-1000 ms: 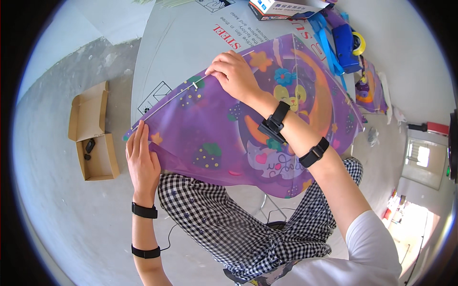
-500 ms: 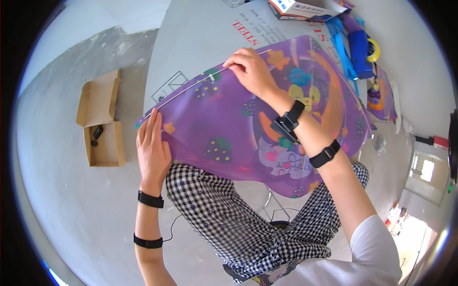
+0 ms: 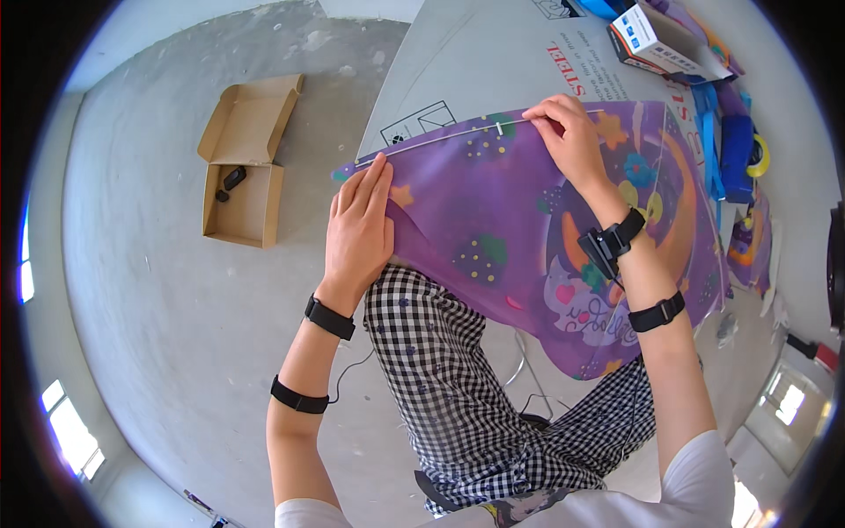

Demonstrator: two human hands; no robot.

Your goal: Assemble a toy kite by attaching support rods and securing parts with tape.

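Note:
A purple kite [image 3: 440, 189] printed with cartoon animals, a crescent moon and stars lies across my lap and the table edge. Along its far edge runs a thin white rod [image 3: 440, 139] with a small white clip [image 3: 499, 129] on it. My right hand [image 3: 568, 136] pinches the rod and the kite's edge just right of the clip. At the kite's left corner my left hand [image 3: 359, 211] rests flat, its fingers stretched out together and their tips by the rod's end. Black straps are round both my forearms.
Beyond the kite is a grey table [image 3: 493, 62] with printed film. A white box [image 3: 664, 40], blue straps [image 3: 709, 132] and a yellow tape roll [image 3: 759, 157] are at the far right. An open cardboard box [image 3: 242, 202] holding small black parts sits on the floor at left.
The whole view has swung left, so the kite, table and cardboard box appear farther right. Both hands keep about the same places on the kite.

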